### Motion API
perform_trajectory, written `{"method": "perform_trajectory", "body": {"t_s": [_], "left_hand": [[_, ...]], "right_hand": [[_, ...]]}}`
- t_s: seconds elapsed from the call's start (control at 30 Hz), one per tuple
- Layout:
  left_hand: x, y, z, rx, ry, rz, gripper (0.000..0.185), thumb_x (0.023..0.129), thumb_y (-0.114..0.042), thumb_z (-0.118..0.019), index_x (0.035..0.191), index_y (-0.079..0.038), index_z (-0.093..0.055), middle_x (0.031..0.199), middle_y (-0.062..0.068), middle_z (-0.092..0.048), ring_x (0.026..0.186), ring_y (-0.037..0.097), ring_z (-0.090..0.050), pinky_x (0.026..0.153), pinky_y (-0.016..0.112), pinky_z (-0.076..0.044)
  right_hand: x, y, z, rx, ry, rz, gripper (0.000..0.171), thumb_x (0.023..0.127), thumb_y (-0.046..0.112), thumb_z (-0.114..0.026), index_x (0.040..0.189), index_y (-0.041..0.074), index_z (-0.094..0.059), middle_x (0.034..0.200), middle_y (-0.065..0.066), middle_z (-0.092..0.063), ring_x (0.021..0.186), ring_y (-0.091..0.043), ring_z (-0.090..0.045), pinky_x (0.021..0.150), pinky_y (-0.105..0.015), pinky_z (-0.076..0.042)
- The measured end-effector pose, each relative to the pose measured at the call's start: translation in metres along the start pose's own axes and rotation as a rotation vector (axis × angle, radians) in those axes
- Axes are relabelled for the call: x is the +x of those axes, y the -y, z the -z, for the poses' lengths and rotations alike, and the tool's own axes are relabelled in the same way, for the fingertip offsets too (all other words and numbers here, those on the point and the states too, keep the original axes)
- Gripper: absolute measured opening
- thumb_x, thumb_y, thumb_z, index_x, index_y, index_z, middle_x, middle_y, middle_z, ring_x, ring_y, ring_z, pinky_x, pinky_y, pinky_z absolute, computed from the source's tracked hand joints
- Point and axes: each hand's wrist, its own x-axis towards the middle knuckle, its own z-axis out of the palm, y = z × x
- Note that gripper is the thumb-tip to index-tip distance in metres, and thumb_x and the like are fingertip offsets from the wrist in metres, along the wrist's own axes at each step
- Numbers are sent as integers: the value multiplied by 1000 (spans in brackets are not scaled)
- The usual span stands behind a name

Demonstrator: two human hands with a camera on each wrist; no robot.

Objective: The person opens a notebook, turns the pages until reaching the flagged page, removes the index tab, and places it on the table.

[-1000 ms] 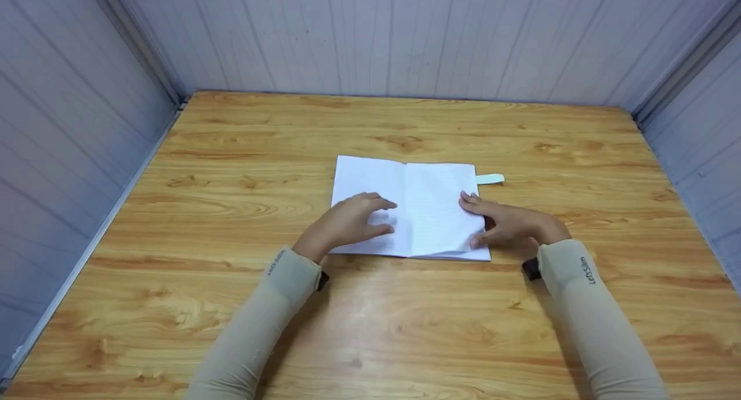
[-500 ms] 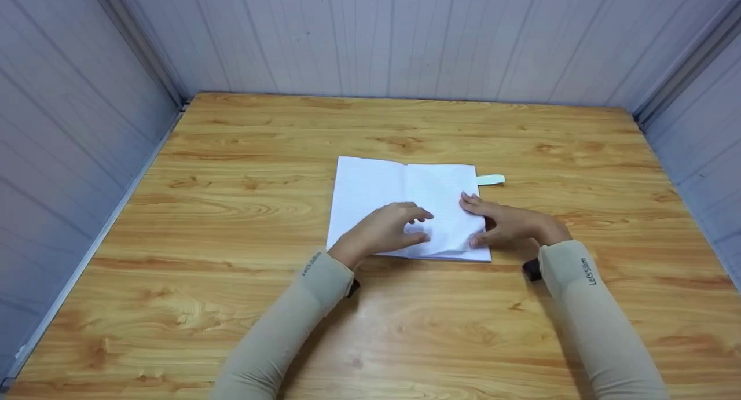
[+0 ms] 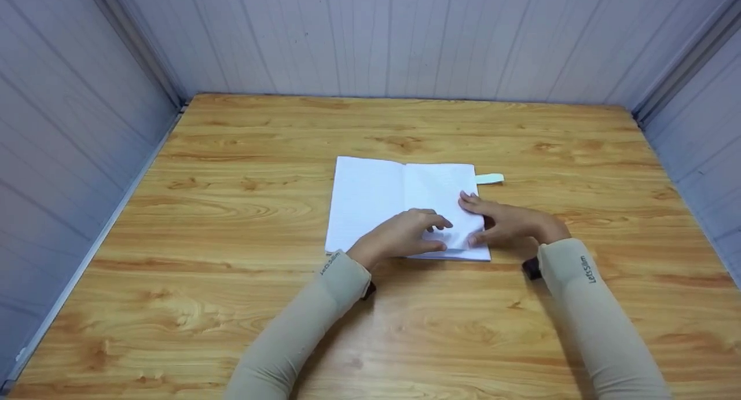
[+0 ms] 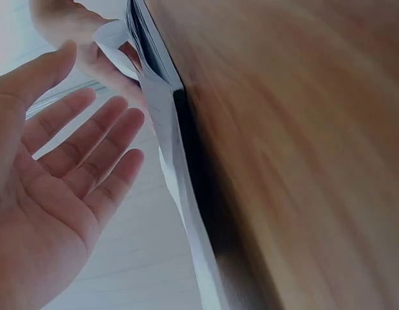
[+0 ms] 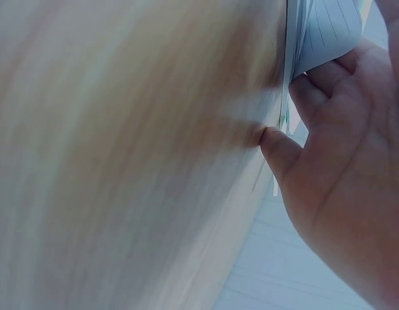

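A notebook point(image 3: 367, 200) lies spread flat on the wooden table, showing white lined pages. My left hand point(image 3: 405, 233) hovers over the lower part of the right page, fingers loosely bent and apart from the thumb, holding nothing. In the left wrist view, the left palm point(image 4: 51, 200) faces the notebook's edge. At the right edge, my right hand point(image 3: 503, 221) has its fingers on the page and its thumb near the lower corner. The right wrist view shows the curled notebook page point(image 5: 328, 35) between that hand's thumb and fingers point(image 5: 309, 100).
A pale green strip point(image 3: 490, 179) sticks out from the notebook's right side near the top. White panelled walls point(image 3: 370, 41) enclose the table point(image 3: 243, 203) at the back and both sides. Dark wrist devices point(image 3: 531, 268) sit below the cuffs.
My left hand has moved rightward from the left page, across the fold, to the lower right page. The right hand has stayed at the right edge, and the notebook has not shifted.
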Motion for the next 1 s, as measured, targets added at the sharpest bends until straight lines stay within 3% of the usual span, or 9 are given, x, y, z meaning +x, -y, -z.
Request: {"method": "perform_trajectory", "body": {"t_s": [0.3,0.7,1.0], "left_hand": [[8,-1,-3,-44,23,-51,41,89,-26,-69,127,-8,-63,122,6,-65,107,16,-63,93,26,-50],[13,-4,-7,-32,38,-45,33,89,-13,-68,122,-9,-67,119,5,-68,101,15,-66,89,21,-51],[11,0,-4,-61,-10,-82,28,92,-6,-61,120,-5,-68,117,7,-70,100,15,-67,89,21,-52]], "right_hand": [[2,1,1,14,7,42,91,90,38,-65,154,4,-9,162,-13,4,148,-36,7,118,-57,-5],[1,4,2,22,13,27,94,88,39,-67,154,4,-9,162,-15,5,148,-36,7,118,-57,-4],[1,3,0,17,-39,32,104,83,40,-73,154,3,-5,162,-13,6,148,-35,8,118,-56,-5]]}}
